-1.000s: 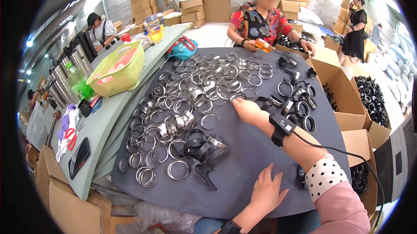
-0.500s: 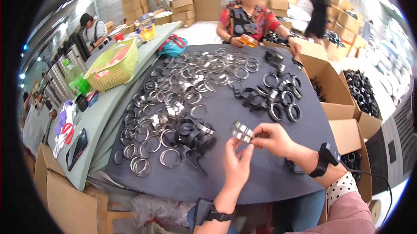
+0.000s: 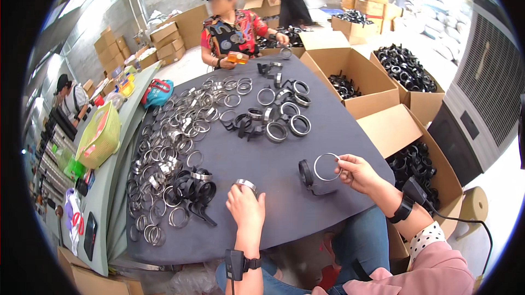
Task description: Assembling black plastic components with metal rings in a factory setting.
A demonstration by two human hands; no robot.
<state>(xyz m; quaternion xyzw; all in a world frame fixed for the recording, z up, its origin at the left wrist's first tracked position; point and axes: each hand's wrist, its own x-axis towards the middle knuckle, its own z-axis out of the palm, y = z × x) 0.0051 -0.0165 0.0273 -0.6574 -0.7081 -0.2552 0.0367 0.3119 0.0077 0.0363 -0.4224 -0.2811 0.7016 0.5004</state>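
Between the thumb and fingers of my right hand (image 3: 354, 173) is a thin silver metal ring (image 3: 315, 168), held upright by its edge. Just left of that ring, a black ring-shaped part with a tail (image 3: 304, 173) stands on the dark table (image 3: 290, 207). My left hand (image 3: 246, 207) is closed, low over the table's near middle, on a wider metal band (image 3: 247, 184); its fingertips are partly hidden. A heap of loose metal rings (image 3: 183, 131) spreads over the left of the table. Black parts (image 3: 191, 192) lie bunched at the heap's near end.
Black parts fitted with metal rings (image 3: 276, 132) lie at the table's far right. Cardboard boxes (image 3: 377, 95) of black parts line the right edge. A co-worker (image 3: 227, 35) stands across the table holding an orange thing (image 3: 237, 58). A green bench (image 3: 117, 169) runs along the left.
My hands have parted: the right moved right with a single ring, the left moved left with a band. Earlier both held a stack of metal bands together. The view has swung right.
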